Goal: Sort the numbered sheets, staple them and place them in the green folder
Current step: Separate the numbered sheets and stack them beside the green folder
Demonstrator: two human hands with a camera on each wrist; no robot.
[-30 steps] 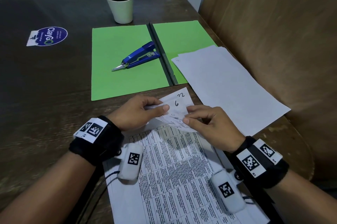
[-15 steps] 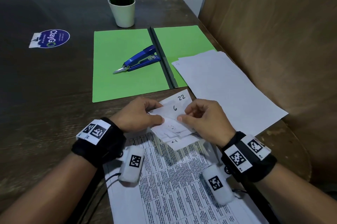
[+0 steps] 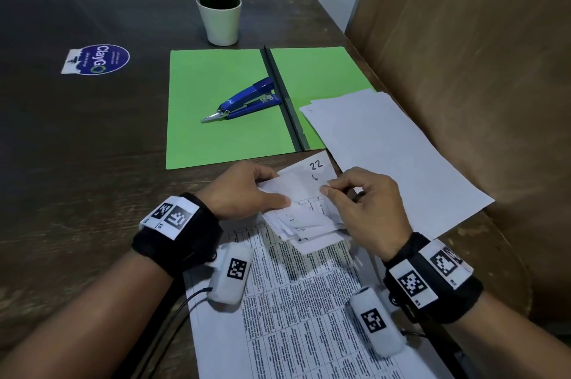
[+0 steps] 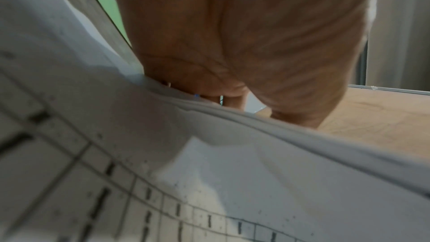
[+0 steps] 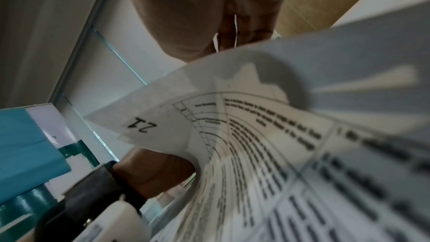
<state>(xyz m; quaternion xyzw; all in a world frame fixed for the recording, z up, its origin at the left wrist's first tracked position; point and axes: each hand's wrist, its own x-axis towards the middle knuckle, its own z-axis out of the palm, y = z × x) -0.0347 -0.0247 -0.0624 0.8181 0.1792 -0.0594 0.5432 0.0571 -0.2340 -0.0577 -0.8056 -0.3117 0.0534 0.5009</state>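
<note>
A stack of printed, numbered sheets (image 3: 293, 310) lies at the table's near edge, its far corners bent up and fanned. My left hand (image 3: 244, 190) grips the lifted corners from the left. My right hand (image 3: 364, 199) pinches one corner between thumb and forefinger; "22" and "6" are handwritten on the raised corners (image 3: 315, 171). In the right wrist view a corner marked "21" (image 5: 142, 124) shows. The green folder (image 3: 228, 106) lies open beyond, with a blue stapler (image 3: 247, 99) on its left half. More white sheets (image 3: 389, 156) cover its right half.
A potted plant (image 3: 221, 8) stands behind the folder. A round sticker (image 3: 99, 59) is on the dark table at the left. A brown board (image 3: 469, 69) walls the right side.
Both hands have flipped through the sheet corners: the corner marked "6" sits lower under "22", and my right hand has risen to pinch a corner's edge.
</note>
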